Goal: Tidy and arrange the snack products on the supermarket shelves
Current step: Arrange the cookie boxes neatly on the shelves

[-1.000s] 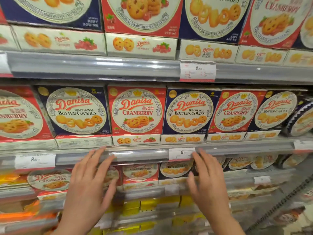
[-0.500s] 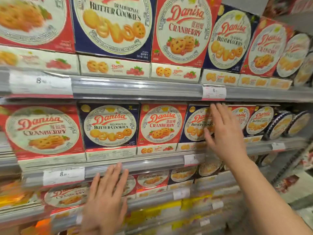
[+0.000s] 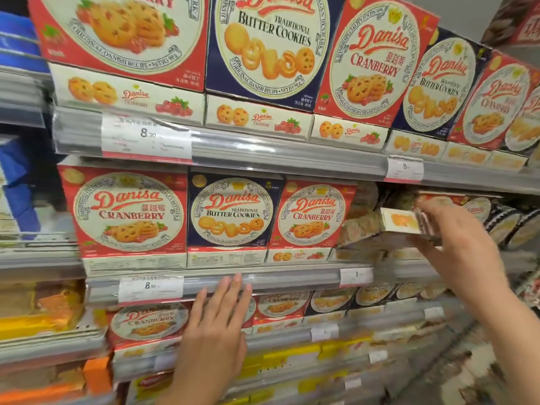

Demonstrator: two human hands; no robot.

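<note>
Red cranberry and blue butter cookie boxes stand in rows on the shelves. My right hand (image 3: 455,244) grips a cookie box (image 3: 400,222) on the middle shelf, pulled out and turned so its white side faces me; it is blurred. To its left stand a red cranberry box (image 3: 311,217) and a blue butter cookie box (image 3: 232,213). My left hand (image 3: 216,337) is flat with straight fingers, its fingertips touching the middle shelf's front rail (image 3: 263,283), in front of the lower shelf's boxes.
A large red cranberry box (image 3: 125,211) stands at the middle shelf's left. Price tags (image 3: 150,286) hang on the rails. The top shelf (image 3: 263,153) carries bigger boxes. Round tins (image 3: 508,226) sit at the far right. Yellow packs (image 3: 280,358) fill lower shelves.
My right hand went from touching the front of a blue box to gripping a box and turning it out of the row. The view shifted left and closer. My left hand stayed by the rail.
</note>
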